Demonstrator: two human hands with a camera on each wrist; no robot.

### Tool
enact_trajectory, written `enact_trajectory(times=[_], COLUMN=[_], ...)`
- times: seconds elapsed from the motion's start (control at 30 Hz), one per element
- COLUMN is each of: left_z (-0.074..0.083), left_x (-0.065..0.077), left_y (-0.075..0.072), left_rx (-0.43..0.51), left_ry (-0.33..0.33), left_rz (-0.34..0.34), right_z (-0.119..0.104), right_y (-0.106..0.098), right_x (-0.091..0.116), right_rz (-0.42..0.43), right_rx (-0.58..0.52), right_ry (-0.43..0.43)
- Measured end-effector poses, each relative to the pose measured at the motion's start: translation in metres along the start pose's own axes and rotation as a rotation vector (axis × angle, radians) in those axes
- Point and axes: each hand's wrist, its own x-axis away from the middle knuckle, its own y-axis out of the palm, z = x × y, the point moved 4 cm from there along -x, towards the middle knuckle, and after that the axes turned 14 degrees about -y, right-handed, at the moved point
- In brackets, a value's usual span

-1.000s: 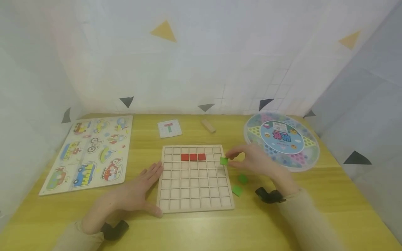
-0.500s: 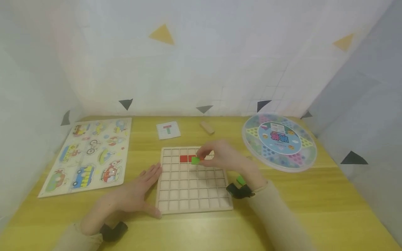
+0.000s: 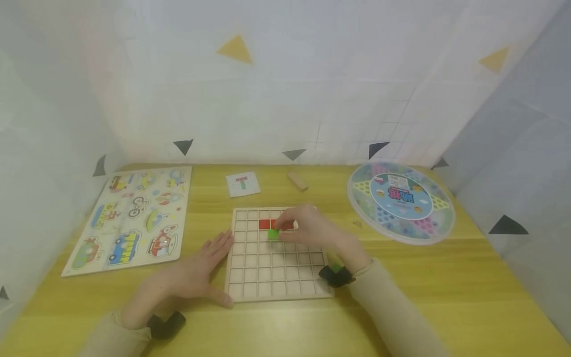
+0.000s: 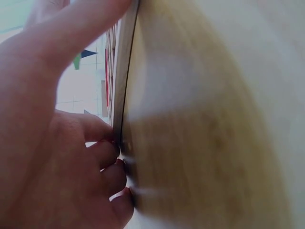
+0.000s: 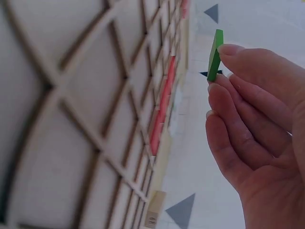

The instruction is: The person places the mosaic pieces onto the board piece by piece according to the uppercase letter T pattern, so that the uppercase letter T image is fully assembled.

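A wooden grid board [image 3: 257, 288] lies flat in the middle of the table. Three red square tiles [image 3: 264, 224] sit in a row in its second row of cells, partly covered by my right hand [image 3: 314, 229] in the head view. Thumb and fingertips of that hand pinch a green square tile [image 3: 273, 234], held just in front of the red row. From the right wrist, the green tile [image 5: 216, 55] shows tilted and clear of the grid. My left hand [image 3: 194, 272] rests with spread fingers against the board's left edge, its thumb at the near-left corner.
A loose green tile [image 3: 336, 267] shows partly behind the right wrist. Behind the board lie a card [image 3: 250, 190] printed with a red and green T and a small wooden block [image 3: 297, 181]. A picture puzzle [image 3: 134, 223] lies left, a round board game [image 3: 401, 201] right.
My right hand has carried the green tile leftward from the board's right edge to over the grid near the red tiles, then slightly toward me. The left hand keeps its place.
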Motion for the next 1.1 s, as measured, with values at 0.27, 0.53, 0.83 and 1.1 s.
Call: enact_trajectory(times=[0.27,0.53,0.83,1.1], left_z=[0.000,0.000,-0.001,-0.002], left_x=[-0.001,0.000,0.000,0.000], left_y=[0.001,0.000,0.000,-0.001], left_rx=[0.006,0.010,0.017,0.029], left_ry=[-0.003,-0.019,-0.019,-0.019], left_rz=[-0.004,-0.011,-0.010,-0.011], right_z=[0.010,0.016,0.021,0.023], right_y=[0.010,0.011,0.014,0.016], right_x=[0.001,0.004,0.003,0.002], right_rz=[0.013,0.032,0.007,0.003], right_rx=[-0.015,-0.062,-0.012,0.018], right_ry=[0.069,0.114,0.108,0.095])
